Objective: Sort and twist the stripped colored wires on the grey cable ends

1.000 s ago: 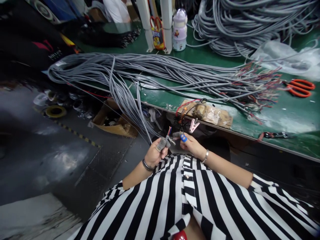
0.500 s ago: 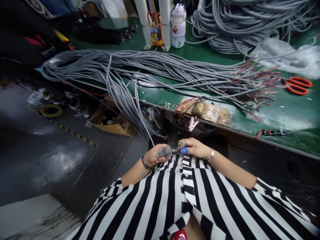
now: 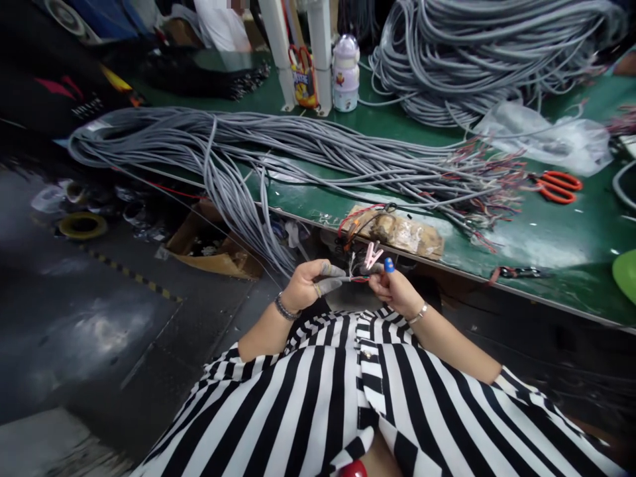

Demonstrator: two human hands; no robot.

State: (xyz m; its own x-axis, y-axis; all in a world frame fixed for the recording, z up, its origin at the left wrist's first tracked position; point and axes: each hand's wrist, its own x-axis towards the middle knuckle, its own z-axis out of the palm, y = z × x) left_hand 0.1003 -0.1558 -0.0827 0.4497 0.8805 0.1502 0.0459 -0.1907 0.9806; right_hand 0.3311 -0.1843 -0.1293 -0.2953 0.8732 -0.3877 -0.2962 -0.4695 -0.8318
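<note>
Pinched between the grey-covered fingertips of my left hand [image 3: 304, 286] is a grey cable [image 3: 346, 279], just beyond the table's front edge. Thin coloured wires [image 3: 360, 279], red and green among them, come out of its end. My right hand [image 3: 396, 290] has its fingers curled round these wires, and a blue cover sits on its raised thumb. Right behind the hands, a pale pink clip [image 3: 372, 256] is at the table edge beside a tape-wrapped block [image 3: 406, 234]. The fingertips partly hide the cable end.
A long bundle of grey cables [image 3: 298, 136] lies across the green table, some hanging over its edge. Orange-handled scissors [image 3: 559, 187], pliers [image 3: 521, 272] and a plastic bag [image 3: 546, 136] lie to the right. Behind stand a bottle [image 3: 346, 76] and a cable coil [image 3: 462, 59].
Both hands have risen away from my shirt toward the table edge. My right thumb has lifted, and more of the coloured wires shows between the hands. The view has shifted slightly right.
</note>
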